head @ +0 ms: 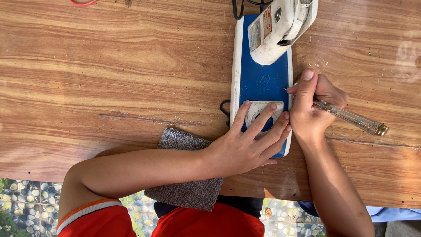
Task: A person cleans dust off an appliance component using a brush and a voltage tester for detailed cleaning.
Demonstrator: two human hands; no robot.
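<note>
Head view: screwdriver [351,117] in right hand [312,109] (left hand [250,145] alongside).

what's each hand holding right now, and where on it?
Right hand grips a clear-handled screwdriver near its front end. Left hand holds nothing; it rests flat on the blue-and-white machine base.

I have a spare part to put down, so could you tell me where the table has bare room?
Bare wood lies left of the blue machine base, above the grey cloth, and right beyond the screwdriver. It is crowded where the left hand and right hand meet.
</note>
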